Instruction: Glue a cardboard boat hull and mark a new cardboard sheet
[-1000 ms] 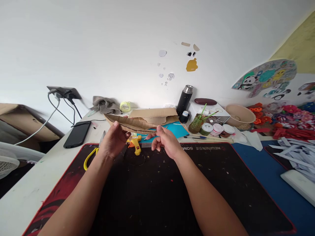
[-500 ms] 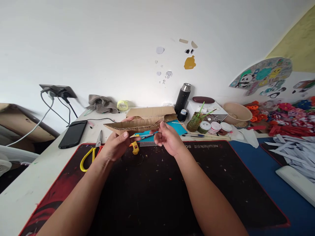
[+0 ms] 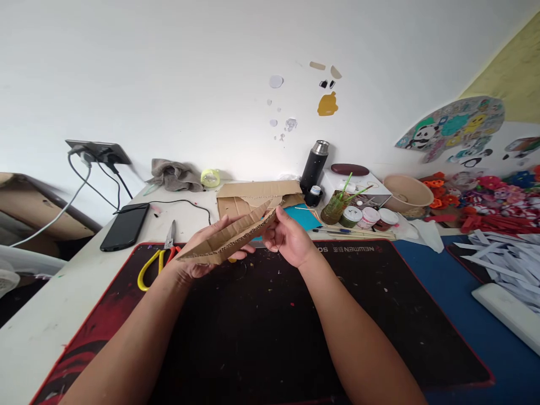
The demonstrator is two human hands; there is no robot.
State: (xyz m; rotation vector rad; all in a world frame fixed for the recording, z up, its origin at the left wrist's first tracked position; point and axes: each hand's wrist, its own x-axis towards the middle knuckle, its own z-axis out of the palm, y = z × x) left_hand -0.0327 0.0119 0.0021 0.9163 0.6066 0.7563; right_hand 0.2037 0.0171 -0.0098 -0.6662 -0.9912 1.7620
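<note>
Both hands gripping a long brown corrugated cardboard strip (image 3: 228, 241) above the black desk mat (image 3: 261, 332).
Long axis slants: low end past left hand (image 3: 198, 256) fingers, high end pinched by right hand (image 3: 289, 239).

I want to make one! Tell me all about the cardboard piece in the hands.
The cardboard piece is long, narrow, brown and corrugated, its wavy edge showing. It tapers to a point at its lower left and tilts up rightward above the black mat. The left hand cradles it underneath; the right hand pinches its upper end.
</note>
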